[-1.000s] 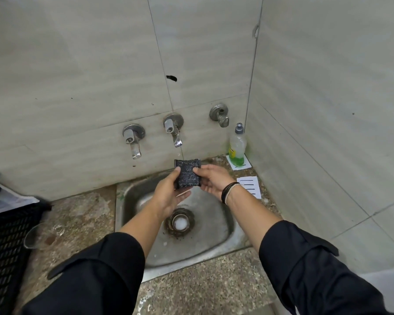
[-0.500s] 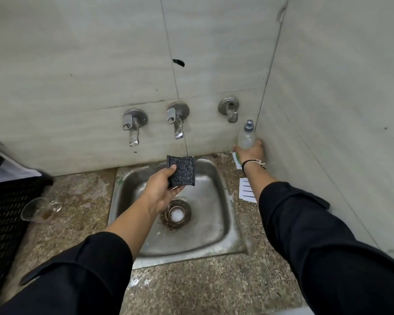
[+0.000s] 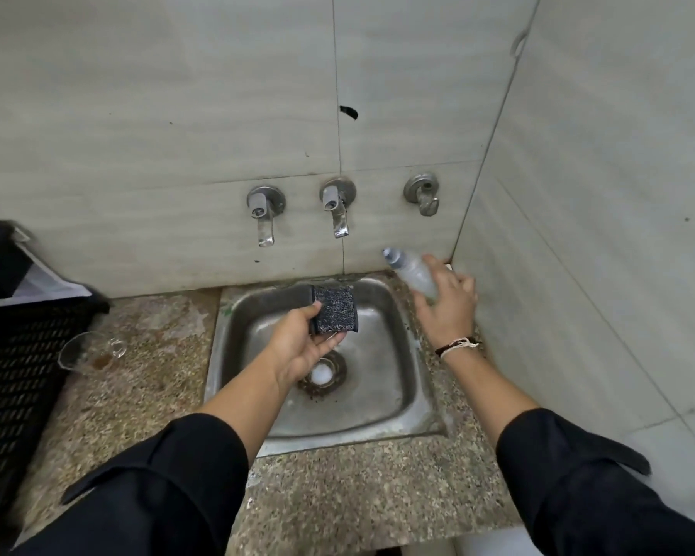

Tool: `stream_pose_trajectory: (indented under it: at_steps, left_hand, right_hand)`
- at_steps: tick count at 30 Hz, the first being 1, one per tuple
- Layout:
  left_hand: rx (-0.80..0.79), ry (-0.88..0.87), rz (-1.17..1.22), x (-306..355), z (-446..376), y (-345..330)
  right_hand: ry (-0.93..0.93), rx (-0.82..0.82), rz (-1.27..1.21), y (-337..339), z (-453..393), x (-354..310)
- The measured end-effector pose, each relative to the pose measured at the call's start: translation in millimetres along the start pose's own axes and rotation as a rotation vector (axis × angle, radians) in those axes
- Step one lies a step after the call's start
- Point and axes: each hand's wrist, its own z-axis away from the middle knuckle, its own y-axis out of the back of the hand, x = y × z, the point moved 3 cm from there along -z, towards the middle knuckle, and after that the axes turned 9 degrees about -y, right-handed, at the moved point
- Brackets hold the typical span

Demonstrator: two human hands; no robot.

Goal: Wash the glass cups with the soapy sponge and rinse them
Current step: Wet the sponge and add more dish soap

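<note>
Left hand pinching the sponge flat, right hand gripping the tilted bottle: bring its nozzle above your left fingertips, squeeze gently.

This looks like a small washing-up corner — a place for cleaning dishes. A little metal sink sits in a speckled stone counter, with three taps on the grey tiled wall behind it. On the counter is a glass cup beside a black plastic crate — things you find where dishes get washed.
</note>
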Motion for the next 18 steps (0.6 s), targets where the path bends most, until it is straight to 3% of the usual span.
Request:
stream_pose_trajectory:
  at_steps: [7, 18]
  left_hand:
    - [-0.113, 0.038, 0.020, 6, 33, 8]
    - [-0.250, 0.080, 0.035, 17, 69, 27]
  right_hand:
    - [0.378, 0.094, 0.507, 55, 39, -64]
    - [0.551, 0.229, 0.823, 84, 78, -111]
